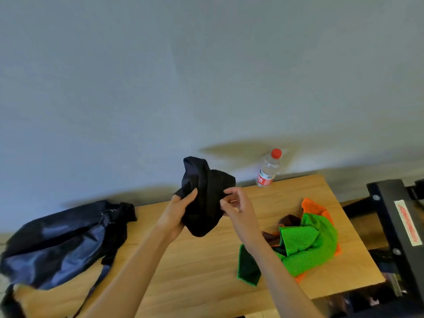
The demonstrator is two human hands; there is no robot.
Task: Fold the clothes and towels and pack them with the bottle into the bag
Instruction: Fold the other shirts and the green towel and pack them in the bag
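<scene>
Holding a crumpled black garment [205, 198] up above the wooden table [206, 267], the person gripped it with both hands: the left hand [176, 214] was curled round its left side with the thumb pressed on the front, while the right hand [236, 207] pinched the fabric at its right edge between thumb and fingertips. The garment was bunched and showed no clean fold, so by my judgement the folding of this piece had barely started. Little of the task looked done. A dark navy bag [62, 239] lay slumped on the left end of the table, its straps trailing toward the near edge; whether anything was already inside it could not be told from this view. To the right, just beside the right forearm, sat an unfolded heap: a bright green mesh cloth [307, 242] on top, an orange mesh cloth [315, 207] showing behind and beneath it, a dark brown piece [290, 220] tucked between them, and a dark green towel [249, 267] spilling toward the near edge. A clear plastic water bottle [268, 168] with a red cap stood upright at the far edge of the table against the grey wall, well apart from the bag. Folding every piece and packing everything, bottle included, still seemed to lie ahead.
</scene>
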